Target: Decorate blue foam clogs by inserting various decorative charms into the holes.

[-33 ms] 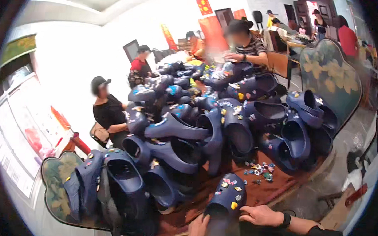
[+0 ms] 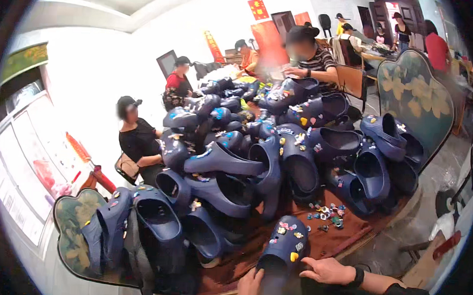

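A dark blue clog (image 2: 285, 242) lies toe away from me at the table's near edge, with small charms on its upper. My left hand (image 2: 249, 286) grips the left side of its opening near the heel. At the clog's right side, beside a yellow charm (image 2: 294, 256), my right hand (image 2: 326, 270) has its fingers curled, with thumb and forefinger against the side. The heel end is blurred and partly out of sight. Just beyond the clog, a loose pile of small colourful charms (image 2: 328, 215) rests on the reddish-brown tabletop (image 2: 276, 212).
Many dark blue clogs (image 2: 225, 160) are heaped across the table, several bearing charms. Floral curved panels stand at the left end (image 2: 80, 220) and right end (image 2: 418, 92). Co-workers sit along the far and left sides, one in a striped top (image 2: 319, 61). More people are farther back.
The whole view has shifted very slightly. Both hands stay at the same clog, and the charm pile looks the same.
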Motion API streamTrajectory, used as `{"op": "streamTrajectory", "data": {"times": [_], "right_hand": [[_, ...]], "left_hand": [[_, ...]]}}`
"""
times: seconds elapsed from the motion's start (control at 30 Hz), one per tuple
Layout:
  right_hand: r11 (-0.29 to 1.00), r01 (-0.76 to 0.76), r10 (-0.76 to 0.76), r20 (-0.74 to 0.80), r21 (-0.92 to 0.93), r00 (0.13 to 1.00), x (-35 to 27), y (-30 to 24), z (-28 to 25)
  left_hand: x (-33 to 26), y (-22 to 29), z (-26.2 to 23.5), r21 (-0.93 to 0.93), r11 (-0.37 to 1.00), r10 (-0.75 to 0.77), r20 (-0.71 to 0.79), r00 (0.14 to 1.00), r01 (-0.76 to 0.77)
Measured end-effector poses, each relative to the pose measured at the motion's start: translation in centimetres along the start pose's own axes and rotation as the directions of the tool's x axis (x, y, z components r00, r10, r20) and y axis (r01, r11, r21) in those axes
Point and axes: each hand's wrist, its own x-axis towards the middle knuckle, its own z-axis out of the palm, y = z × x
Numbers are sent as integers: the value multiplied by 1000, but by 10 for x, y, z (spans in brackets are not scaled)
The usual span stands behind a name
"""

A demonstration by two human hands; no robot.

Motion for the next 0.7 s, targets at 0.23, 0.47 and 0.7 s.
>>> {"op": "streamTrajectory", "data": {"times": [0.23, 0.47, 0.7], "right_hand": [[929, 175, -37, -391, 325, 920, 34, -21, 8], [989, 137, -49, -756, 53, 652, 36, 22, -152], [968, 96, 167, -885, 230, 434, 79, 122, -308]], "left_hand": [[-4, 58, 48, -90, 903, 382, -280, 881, -420], [11, 91, 49, 216, 608, 774, 53, 631, -764], [21, 16, 73, 204, 706, 706, -129, 697, -678]]}}
